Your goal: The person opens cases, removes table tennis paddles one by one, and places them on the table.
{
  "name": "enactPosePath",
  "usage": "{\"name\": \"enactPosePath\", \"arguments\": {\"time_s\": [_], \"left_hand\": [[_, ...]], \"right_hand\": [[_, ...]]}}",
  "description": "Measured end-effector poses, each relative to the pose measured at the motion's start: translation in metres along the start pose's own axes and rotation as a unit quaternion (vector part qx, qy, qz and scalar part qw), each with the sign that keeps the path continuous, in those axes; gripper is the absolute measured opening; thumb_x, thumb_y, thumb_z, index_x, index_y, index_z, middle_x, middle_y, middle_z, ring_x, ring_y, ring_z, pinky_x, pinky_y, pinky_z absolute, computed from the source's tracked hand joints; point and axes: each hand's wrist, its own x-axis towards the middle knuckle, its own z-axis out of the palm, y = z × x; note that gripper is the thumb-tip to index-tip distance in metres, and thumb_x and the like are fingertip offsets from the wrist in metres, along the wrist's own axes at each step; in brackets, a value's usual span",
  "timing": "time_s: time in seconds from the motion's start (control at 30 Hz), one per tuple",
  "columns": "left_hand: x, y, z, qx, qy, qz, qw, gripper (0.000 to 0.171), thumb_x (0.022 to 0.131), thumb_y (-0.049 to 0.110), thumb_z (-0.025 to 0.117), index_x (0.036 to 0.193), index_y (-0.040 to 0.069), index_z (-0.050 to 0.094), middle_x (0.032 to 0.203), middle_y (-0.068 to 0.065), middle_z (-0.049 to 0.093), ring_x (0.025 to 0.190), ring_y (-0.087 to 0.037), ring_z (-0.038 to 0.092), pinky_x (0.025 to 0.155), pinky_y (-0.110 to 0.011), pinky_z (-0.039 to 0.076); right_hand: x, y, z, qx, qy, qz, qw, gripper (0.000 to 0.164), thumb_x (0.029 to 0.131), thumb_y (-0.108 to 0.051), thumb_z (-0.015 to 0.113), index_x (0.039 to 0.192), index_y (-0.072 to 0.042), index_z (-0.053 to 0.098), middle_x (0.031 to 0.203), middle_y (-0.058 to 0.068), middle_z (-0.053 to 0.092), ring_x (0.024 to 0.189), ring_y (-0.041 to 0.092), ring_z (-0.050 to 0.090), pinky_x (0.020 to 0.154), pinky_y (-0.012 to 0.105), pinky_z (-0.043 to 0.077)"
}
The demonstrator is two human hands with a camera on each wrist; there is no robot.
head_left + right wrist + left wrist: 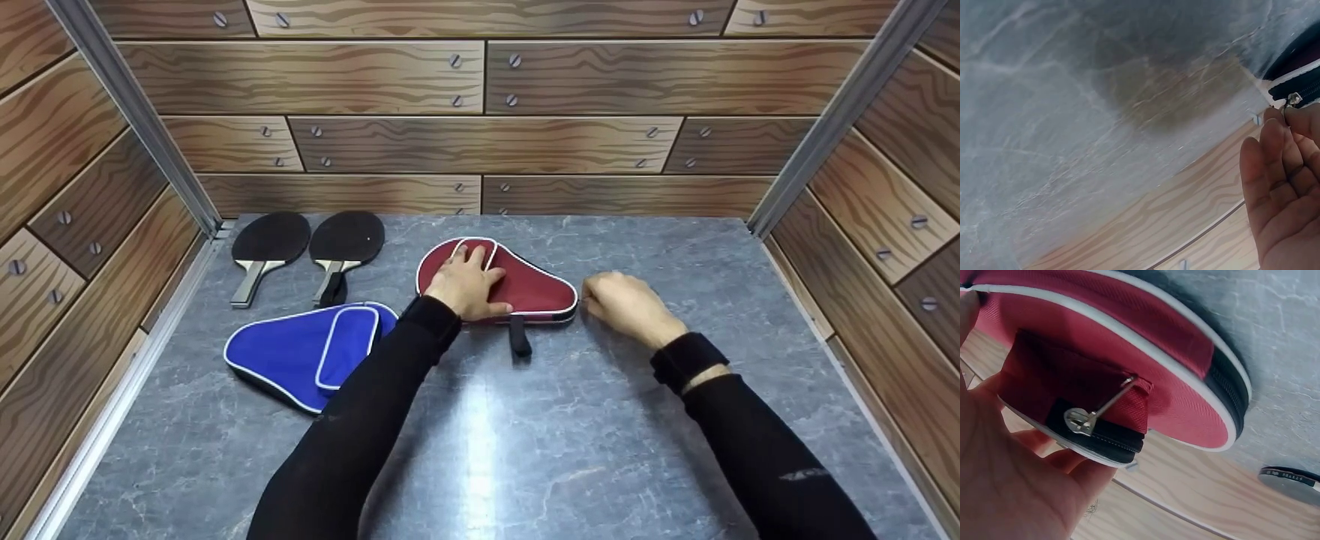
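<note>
A red table tennis paddle case [536, 289] with white piping lies on the table, its narrow end to the right. My left hand [466, 289] rests on its wide end with fingers spread over the small front pocket. That pocket's metal zipper pull [1079, 421] hangs loose beside the palm in the left wrist view. At the narrow end is my right hand [630, 304], its thumb and finger pinching the zipper pull [1293, 100] of the main compartment in the right wrist view. A black strap [519, 337] sticks out from the case's near edge.
A blue paddle case [281, 349] lies at the left, partly behind my left forearm. Two black paddles, a left one [271, 238] and a right one [346, 238], lie at the back left. Wood-patterned walls [480, 142] enclose the grey marbled table [570, 450].
</note>
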Motion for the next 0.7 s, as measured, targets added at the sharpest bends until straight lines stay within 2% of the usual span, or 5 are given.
{"name": "enactPosePath", "arguments": {"time_s": [0.1,0.3,0.5,0.6,0.7], "left_hand": [[-0.014,0.012,-0.014,-0.006,0.011,-0.004,0.9999,0.087,0.098,0.081,0.076,0.170,0.033,0.063,0.178,-0.027,0.045,0.173,-0.057,0.037,0.139,-0.070,0.044],[-0.045,0.037,-0.050,0.028,0.014,-0.005,0.9995,0.080,0.099,0.070,0.080,0.166,0.028,0.067,0.170,-0.026,0.051,0.165,-0.051,0.048,0.131,-0.067,0.053],[-0.046,0.039,-0.050,0.030,0.012,0.020,0.9993,0.082,0.099,0.071,0.079,0.171,0.033,0.062,0.182,-0.013,0.047,0.172,-0.048,0.041,0.129,-0.074,0.052],[-0.042,0.038,-0.045,0.000,-0.005,0.033,0.9994,0.086,0.101,0.069,0.078,0.176,0.034,0.055,0.189,-0.007,0.043,0.179,-0.050,0.031,0.136,-0.077,0.044],[-0.028,0.029,-0.025,-0.016,-0.006,0.040,0.9990,0.088,0.102,0.072,0.076,0.179,0.037,0.050,0.190,-0.003,0.045,0.182,-0.051,0.025,0.137,-0.080,0.040]], "right_hand": [[0.004,0.004,0.000,-0.001,0.007,0.006,1.000,0.005,0.102,-0.005,0.077,0.099,-0.007,0.080,0.097,0.013,0.082,0.090,0.037,0.080,0.081,0.060,0.070],[0.013,0.011,0.002,0.000,0.014,0.030,0.999,0.008,0.104,-0.006,0.074,0.098,-0.005,0.079,0.096,0.013,0.081,0.090,0.038,0.079,0.080,0.062,0.068],[0.023,0.015,0.006,-0.003,0.024,0.055,0.998,0.013,0.107,-0.007,0.071,0.109,-0.002,0.083,0.108,0.019,0.086,0.104,0.048,0.084,0.089,0.068,0.069],[0.026,0.016,0.007,-0.002,0.029,0.063,0.998,0.015,0.107,-0.008,0.070,0.113,-0.002,0.083,0.113,0.021,0.087,0.109,0.050,0.084,0.091,0.070,0.068],[0.027,0.016,0.007,0.001,0.032,0.066,0.997,0.014,0.106,-0.006,0.069,0.110,-0.002,0.082,0.111,0.021,0.087,0.107,0.050,0.084,0.090,0.071,0.068]]}}
